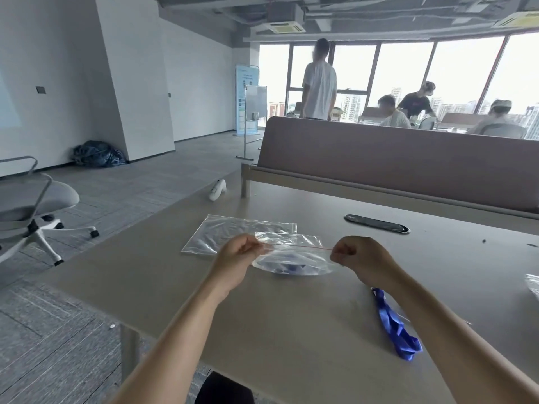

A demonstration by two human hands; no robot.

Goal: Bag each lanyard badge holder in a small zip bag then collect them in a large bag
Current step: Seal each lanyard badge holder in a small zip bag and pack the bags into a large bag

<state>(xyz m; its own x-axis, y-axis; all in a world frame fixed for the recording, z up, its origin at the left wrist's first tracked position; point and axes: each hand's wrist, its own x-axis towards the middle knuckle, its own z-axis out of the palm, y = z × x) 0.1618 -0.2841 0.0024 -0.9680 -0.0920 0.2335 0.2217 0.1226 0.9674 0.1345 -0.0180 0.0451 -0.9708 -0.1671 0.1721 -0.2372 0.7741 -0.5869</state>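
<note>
A small clear zip bag [294, 258] with a red seal line hangs just above the table, and something blue shows through its lower part. My left hand [240, 253] pinches the bag's left top corner. At the right top corner, my right hand [354, 255] pinches the seal. Behind it a larger clear zip bag [221, 234] lies flat on the beige table [291, 310]. A blue lanyard [395, 328] lies loose on the table beside my right forearm.
A black oval cable port [376, 223] sits in the table ahead right. A brown divider panel [408, 167] stands along the far edge. More clear plastic [532, 282] shows at the right edge. A grey office chair [32, 208] stands left; several people are beyond the divider.
</note>
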